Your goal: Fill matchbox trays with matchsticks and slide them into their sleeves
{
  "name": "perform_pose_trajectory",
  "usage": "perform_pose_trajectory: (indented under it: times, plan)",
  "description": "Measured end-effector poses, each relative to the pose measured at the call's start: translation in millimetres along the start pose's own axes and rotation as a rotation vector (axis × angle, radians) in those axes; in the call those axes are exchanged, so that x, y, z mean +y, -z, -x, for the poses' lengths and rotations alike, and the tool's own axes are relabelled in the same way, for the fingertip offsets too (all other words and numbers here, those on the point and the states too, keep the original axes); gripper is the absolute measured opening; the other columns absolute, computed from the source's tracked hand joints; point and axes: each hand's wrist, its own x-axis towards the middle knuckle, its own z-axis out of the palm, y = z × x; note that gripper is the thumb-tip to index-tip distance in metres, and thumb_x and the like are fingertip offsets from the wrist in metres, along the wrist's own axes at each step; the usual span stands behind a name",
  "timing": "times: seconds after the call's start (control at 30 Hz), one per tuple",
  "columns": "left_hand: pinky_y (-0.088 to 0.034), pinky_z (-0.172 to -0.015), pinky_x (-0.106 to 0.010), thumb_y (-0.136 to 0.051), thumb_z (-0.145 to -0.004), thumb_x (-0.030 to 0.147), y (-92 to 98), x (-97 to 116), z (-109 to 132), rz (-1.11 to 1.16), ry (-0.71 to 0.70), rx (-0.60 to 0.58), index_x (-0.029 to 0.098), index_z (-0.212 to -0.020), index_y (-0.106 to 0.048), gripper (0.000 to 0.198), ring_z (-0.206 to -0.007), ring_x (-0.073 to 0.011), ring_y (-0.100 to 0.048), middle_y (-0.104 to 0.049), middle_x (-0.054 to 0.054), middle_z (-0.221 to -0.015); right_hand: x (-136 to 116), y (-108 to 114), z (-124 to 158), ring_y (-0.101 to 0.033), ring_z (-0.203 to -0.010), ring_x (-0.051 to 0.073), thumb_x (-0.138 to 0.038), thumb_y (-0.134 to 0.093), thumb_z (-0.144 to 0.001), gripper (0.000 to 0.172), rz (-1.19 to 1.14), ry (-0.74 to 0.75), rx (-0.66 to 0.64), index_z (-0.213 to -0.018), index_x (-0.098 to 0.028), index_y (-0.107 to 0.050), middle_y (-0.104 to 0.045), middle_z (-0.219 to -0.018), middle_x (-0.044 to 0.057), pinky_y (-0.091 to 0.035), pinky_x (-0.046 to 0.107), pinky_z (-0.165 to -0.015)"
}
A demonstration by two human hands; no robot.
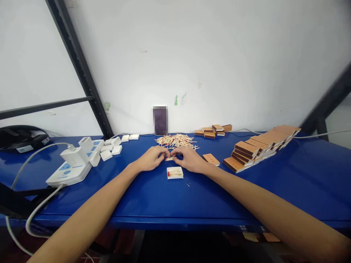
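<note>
Both hands meet over the blue table, fingers curled around a small bunch of matches with red heads to the left. My left hand pinches the bunch at its left end. At the other end my right hand closes on it from the right. Just behind the fingertips spreads a loose heap of matches. Nearer the front edge, a white matchbox tray holds some matches, their red heads at the left. Beside my right wrist lies a brown matchbox sleeve.
Stepped stacks of matchboxes stand at right, with a smaller pile of matchboxes by the wall. At left are several white trays and a white power strip with cables. A dark pixelated panel leans on the wall.
</note>
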Motion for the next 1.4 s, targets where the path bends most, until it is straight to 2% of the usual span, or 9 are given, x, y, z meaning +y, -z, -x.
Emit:
perform_pose_trajectory:
  times: [0.17,0.4,0.6,0.77,0.93,1.13,1.4]
  plan:
    - [-0.044,-0.079,-0.028,-0.034,-0.081,0.009,4.5,-5.3,1.2,0.087,-0.030,0.003,0.018,-0.094,-0.061,0.031,-0.082,-0.0141,-0.056,-0.064,-0.003,-0.090,3.0,-1.9,0.2,-0.063,-0.081,0.016,-0.010,-0.060,-0.077,0.019,0.011,-0.011,0.019,-0.092,-0.017,-0.069,-0.071,-0.087,0.004,-0.045,0.029,-0.077]
    - [-0.044,-0.073,-0.027,-0.037,-0.075,0.010,9.1,-5.6,3.8,0.118,-0.019,0.084,0.016,-0.091,-0.057,0.026,-0.077,-0.0138,-0.054,-0.061,-0.002,-0.087,4.1,-1.6,1.5,-0.061,-0.083,0.016,-0.011,-0.060,-0.078,0.018,0.010,0.005,0.022,-0.091,-0.018,-0.070,-0.069,-0.088,0.004,-0.046,0.030,-0.077]
    - [-0.041,-0.064,-0.025,-0.045,-0.075,0.013,3.8,-3.0,2.5,-0.026,0.032,0.077,0.017,-0.089,-0.060,0.021,-0.066,-0.0127,-0.053,-0.061,0.001,-0.075,-0.3,1.6,1.7,-0.061,-0.085,0.017,-0.008,-0.058,-0.079,0.022,0.019,0.030,-0.026,-0.088,-0.020,-0.073,-0.068,-0.092,0.005,-0.046,0.032,-0.081]
    - [-0.039,-0.063,-0.025,-0.043,-0.079,0.013,3.3,-4.0,1.7,-0.074,0.079,0.120,0.017,-0.090,-0.064,0.024,-0.062,-0.0119,-0.053,-0.064,0.001,-0.075,-0.6,1.8,1.7,-0.062,-0.085,0.017,-0.008,-0.058,-0.079,0.023,0.011,0.031,-0.040,-0.087,-0.020,-0.075,-0.068,-0.093,0.006,-0.046,0.032,-0.081]
    - [-0.036,-0.057,-0.023,-0.047,-0.077,0.014,2.7,-6.8,2.3,-0.088,0.174,0.136,0.017,-0.084,-0.066,0.021,-0.050,-0.0102,-0.049,-0.057,0.004,-0.057,0.7,1.1,1.7,-0.061,-0.083,0.017,-0.008,-0.059,-0.079,0.022,0.014,0.036,-0.036,-0.090,-0.019,-0.075,-0.068,-0.092,0.006,-0.046,0.031,-0.079]
    - [-0.035,-0.055,-0.023,-0.048,-0.075,0.016,1.9,-7.6,2.4,-0.074,0.258,0.153,0.018,-0.085,-0.066,0.020,-0.050,-0.0108,-0.051,-0.056,0.005,-0.054,-1.9,2.8,2.0,-0.061,-0.084,0.017,-0.007,-0.059,-0.077,0.021,-0.001,0.029,-0.047,-0.085,-0.019,-0.074,-0.069,-0.092,0.006,-0.046,0.032,-0.081]
    - [-0.034,-0.055,-0.022,-0.048,-0.078,0.019,2.8,-3.2,3.2,-0.040,0.202,0.060,0.018,-0.087,-0.066,0.020,-0.052,-0.0106,-0.050,-0.056,0.004,-0.057,-1.4,3.5,2.0,-0.060,-0.085,0.017,-0.007,-0.057,-0.079,0.022,0.015,0.001,-0.044,-0.089,-0.017,-0.073,-0.068,-0.092,0.006,-0.045,0.032,-0.081]
